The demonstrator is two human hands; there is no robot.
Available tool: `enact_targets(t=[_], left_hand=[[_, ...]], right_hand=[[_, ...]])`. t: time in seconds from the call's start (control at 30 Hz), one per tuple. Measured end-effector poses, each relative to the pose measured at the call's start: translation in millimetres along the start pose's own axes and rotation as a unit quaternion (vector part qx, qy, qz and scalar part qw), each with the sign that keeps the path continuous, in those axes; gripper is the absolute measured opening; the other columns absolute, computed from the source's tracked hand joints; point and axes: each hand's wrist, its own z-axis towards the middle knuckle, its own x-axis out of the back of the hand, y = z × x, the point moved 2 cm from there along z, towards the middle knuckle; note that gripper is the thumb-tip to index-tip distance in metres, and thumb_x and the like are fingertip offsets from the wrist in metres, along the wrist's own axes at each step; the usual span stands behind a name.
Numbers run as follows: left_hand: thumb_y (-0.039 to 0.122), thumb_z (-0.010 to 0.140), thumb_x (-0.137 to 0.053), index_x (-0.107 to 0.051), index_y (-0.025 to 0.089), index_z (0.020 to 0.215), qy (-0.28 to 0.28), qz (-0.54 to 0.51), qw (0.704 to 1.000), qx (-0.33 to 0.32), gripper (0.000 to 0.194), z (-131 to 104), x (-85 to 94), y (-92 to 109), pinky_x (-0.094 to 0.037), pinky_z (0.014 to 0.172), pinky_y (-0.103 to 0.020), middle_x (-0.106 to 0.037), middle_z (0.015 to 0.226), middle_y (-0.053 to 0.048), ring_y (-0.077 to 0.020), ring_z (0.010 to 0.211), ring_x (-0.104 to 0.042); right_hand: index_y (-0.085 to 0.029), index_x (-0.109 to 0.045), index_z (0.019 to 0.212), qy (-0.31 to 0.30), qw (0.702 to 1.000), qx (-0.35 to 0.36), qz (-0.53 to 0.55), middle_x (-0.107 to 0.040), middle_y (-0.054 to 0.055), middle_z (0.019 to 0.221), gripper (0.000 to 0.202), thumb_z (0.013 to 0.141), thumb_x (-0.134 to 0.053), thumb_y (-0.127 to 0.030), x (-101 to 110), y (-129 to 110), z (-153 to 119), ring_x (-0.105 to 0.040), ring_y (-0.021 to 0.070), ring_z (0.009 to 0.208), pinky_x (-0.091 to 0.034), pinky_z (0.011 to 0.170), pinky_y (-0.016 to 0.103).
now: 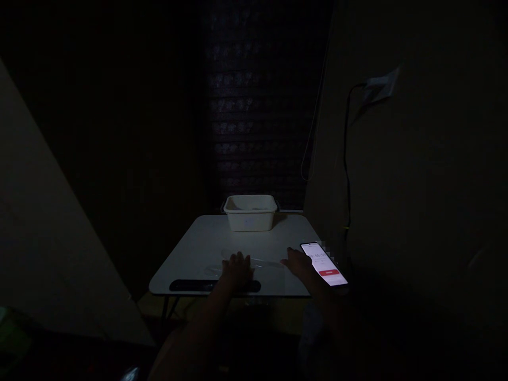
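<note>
The room is very dark. My left hand (237, 267) lies palm down on a small white table (190, 254), its fingers on a faint clear plastic sheet or bag (262, 262). Just behind its wrist is a dark slot (190, 286) along the table's near edge. My right hand (299, 263) rests flat on the table beside a lit phone (324, 263) that lies at the table's right edge; whether it touches the phone I cannot tell. A white plastic tub (250, 212) stands at the far edge of the table.
A wall to the right carries a socket (381, 84) with a dark cable (347, 174) hanging down. A dark patterned curtain (262, 106) hangs behind the table. A pale slanted panel (47, 238) rises on the left.
</note>
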Motion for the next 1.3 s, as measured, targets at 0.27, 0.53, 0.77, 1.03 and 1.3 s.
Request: enact_targets(t=[0.27, 0.53, 0.77, 1.03, 1.3], left_hand=[[0.045, 0.072, -0.017, -0.024, 0.024, 0.111, -0.002, -0.011, 1.0, -0.027, 0.045, -0.7, -1.8, 1.2, -0.023, 0.072, -0.05, -0.024, 0.119, -0.011, -0.0289, 0.104, -0.022], [0.045, 0.072, -0.016, -0.022, 0.02, 0.114, -0.036, -0.019, 0.999, -0.015, 0.049, -3.0, -5.9, 4.0, -0.02, 0.074, -0.052, -0.02, 0.122, -0.013, -0.0304, 0.107, -0.016], [0.047, 0.071, -0.015, -0.018, 0.021, 0.116, -0.035, -0.017, 0.999, -0.01, 0.052, -4.1, -11.6, 1.7, -0.018, 0.075, -0.052, -0.018, 0.122, -0.012, -0.0309, 0.107, -0.015], [0.05, 0.069, -0.014, -0.018, 0.022, 0.116, -0.048, -0.014, 0.999, 0.005, 0.055, -3.2, -8.7, 1.2, -0.02, 0.074, -0.051, -0.02, 0.122, -0.011, -0.0311, 0.107, -0.017], [0.052, 0.069, -0.011, -0.022, 0.02, 0.114, -0.033, -0.031, 0.998, 0.044, 0.057, -1.3, -9.0, -8.0, -0.02, 0.074, -0.051, -0.023, 0.12, -0.013, -0.0318, 0.105, -0.021]], right_hand=[[-0.014, -0.043, 0.095, 0.058, 0.998, -0.013, -0.021, -0.049, 0.014, 0.091, 0.038, 0.072, -0.03, -0.041, -0.4, -1.0, -0.2, -0.045, 0.0228, 0.084, -0.035, 0.063, 0.032], [-0.015, -0.031, 0.109, 0.082, 0.993, 0.005, -0.079, -0.031, 0.015, 0.114, 0.047, 0.071, -0.027, -0.042, -14.0, -8.8, -9.6, -0.022, 0.0305, 0.104, -0.017, 0.078, 0.046], [-0.012, -0.028, 0.113, 0.072, 0.994, -0.011, -0.086, -0.023, 0.016, 0.119, 0.05, 0.073, -0.024, -0.042, -23.4, -6.4, -5.4, -0.008, 0.0317, 0.108, -0.003, 0.08, 0.052], [-0.011, -0.033, 0.11, 0.136, 0.987, 0.004, -0.091, -0.029, 0.018, 0.115, 0.048, 0.073, -0.024, -0.041, -27.4, -4.3, -6.1, -0.011, 0.0315, 0.108, -0.006, 0.079, 0.052], [-0.009, -0.034, 0.109, 0.189, 0.976, -0.014, -0.109, -0.031, 0.019, 0.114, 0.044, 0.075, -0.023, -0.035, -26.7, 0.7, 1.9, -0.012, 0.0303, 0.108, -0.003, 0.079, 0.052]])
